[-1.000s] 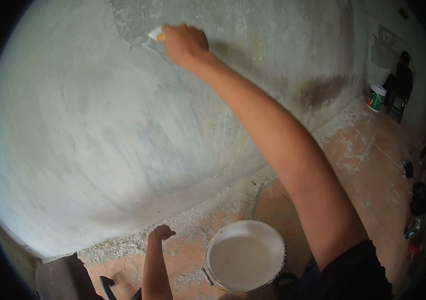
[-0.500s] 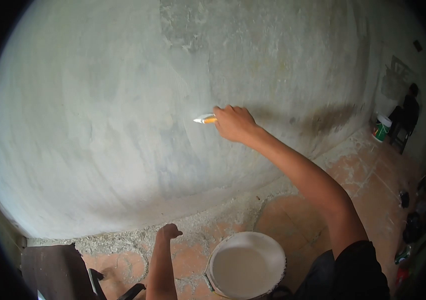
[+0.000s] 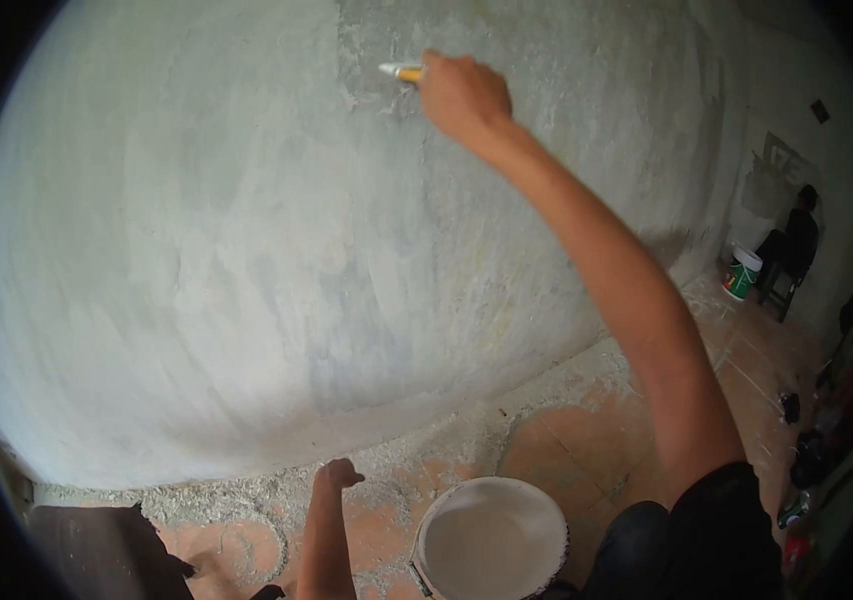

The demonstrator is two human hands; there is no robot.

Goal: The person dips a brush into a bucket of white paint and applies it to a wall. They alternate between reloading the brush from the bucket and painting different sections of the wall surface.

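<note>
My right hand [image 3: 465, 95] is closed round the orange handle of a paintbrush [image 3: 402, 72]. The brush's pale tip points left, at the upper wall [image 3: 227, 230], beside a rough grey patch; whether it touches cannot be told. Low in the view, my left hand [image 3: 340, 473] hangs over the debris by the wall's foot with its fingers curled in, and nothing shows in it. Between my arms a white bucket [image 3: 560, 520] stands on the floor, with a pale, milky liquid inside.
Dried scrapings line the reddish tiled floor [image 3: 572, 450]. A dark cloth-like thing [image 3: 97, 550] sits at lower left. To the far right, a person [image 3: 797, 235] sits on a chair near a green-and-white paint bucket [image 3: 742, 272]. Dark items and bottles [image 3: 795, 508] lie along the right edge.
My right hand has moved up the wall with the paintbrush, from mid-height to near the top of the view. The left hand stays low and curled. The view has shifted slightly.
</note>
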